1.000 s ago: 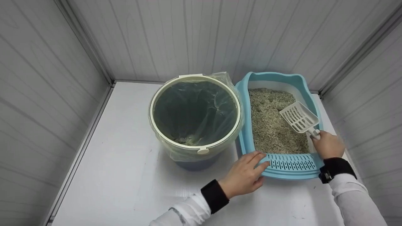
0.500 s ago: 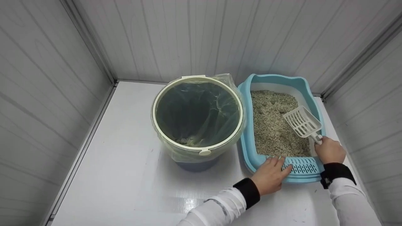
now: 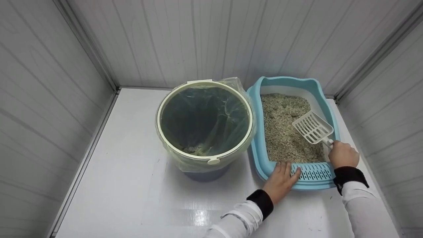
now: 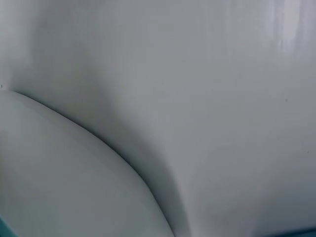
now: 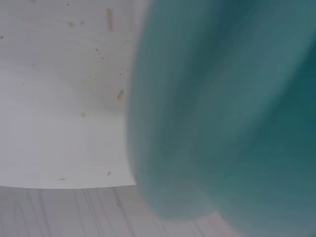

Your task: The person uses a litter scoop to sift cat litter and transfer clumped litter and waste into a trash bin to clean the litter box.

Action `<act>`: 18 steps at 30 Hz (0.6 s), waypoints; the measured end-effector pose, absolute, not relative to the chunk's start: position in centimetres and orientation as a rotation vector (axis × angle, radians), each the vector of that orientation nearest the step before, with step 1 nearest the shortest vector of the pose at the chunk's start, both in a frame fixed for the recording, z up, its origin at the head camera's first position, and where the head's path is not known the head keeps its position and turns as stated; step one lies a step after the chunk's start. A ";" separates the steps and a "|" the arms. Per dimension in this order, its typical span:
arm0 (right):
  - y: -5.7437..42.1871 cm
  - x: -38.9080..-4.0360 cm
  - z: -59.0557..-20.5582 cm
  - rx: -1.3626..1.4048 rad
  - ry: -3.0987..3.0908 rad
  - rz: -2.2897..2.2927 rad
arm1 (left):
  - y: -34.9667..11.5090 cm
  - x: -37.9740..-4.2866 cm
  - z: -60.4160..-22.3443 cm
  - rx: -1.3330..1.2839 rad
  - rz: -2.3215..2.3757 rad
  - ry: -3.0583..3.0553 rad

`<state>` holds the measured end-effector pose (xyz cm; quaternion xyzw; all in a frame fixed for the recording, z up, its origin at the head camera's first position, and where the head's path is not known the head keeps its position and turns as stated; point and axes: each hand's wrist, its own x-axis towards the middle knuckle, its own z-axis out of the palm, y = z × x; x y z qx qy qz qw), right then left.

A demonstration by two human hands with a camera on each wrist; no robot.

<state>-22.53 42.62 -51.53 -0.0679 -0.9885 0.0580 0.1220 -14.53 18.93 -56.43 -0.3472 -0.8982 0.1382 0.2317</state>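
In the head view a blue litter box (image 3: pixel 259 138) filled with beige cat litter (image 3: pixel 281 132) stands at the right. My right hand (image 3: pixel 343 154) grips the handle of a pale slotted litter scoop (image 3: pixel 312 127) at the box's right front corner. The scoop's head is over the litter and no clump shows on it. My left hand (image 3: pixel 281 181) rests on the box's perforated front ledge (image 3: pixel 314 172), fingers spread over its left part. The right wrist view is mostly filled by the blurred litter box wall (image 5: pixel 197 123); neither wrist view shows the hands.
Left of the box, close beside it, stands a round bin (image 3: pixel 205 176) with a cream rim (image 3: pixel 159 122) and a yellowish translucent liner (image 3: pixel 228 132). Small bits lie at its bottom. Grey panel walls (image 3: pixel 211 39) enclose the white table (image 3: pixel 125 158). Crumbs (image 5: pixel 120 95) dot the surface near the box.
My left hand has slid right along the front ledge, from its left corner. The right hand still holds the scoop, which has shifted only slightly over the litter.
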 end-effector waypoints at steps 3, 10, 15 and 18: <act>42.8 -22.4 -51.7 -0.162 -2.876 0.155 | 19.0 -14.6 -56.4 -0.975 0.374 -2.472; 43.2 -22.3 -51.5 -0.106 -2.865 0.169 | 19.2 -14.3 -55.9 -1.004 0.383 -2.504; 43.0 -22.2 -51.1 -0.075 -2.883 0.193 | 18.7 -14.7 -55.7 -1.058 0.305 -2.478; 42.9 -22.0 -50.8 -0.053 -2.879 0.199 | 18.2 -15.0 -55.5 -1.079 0.274 -2.452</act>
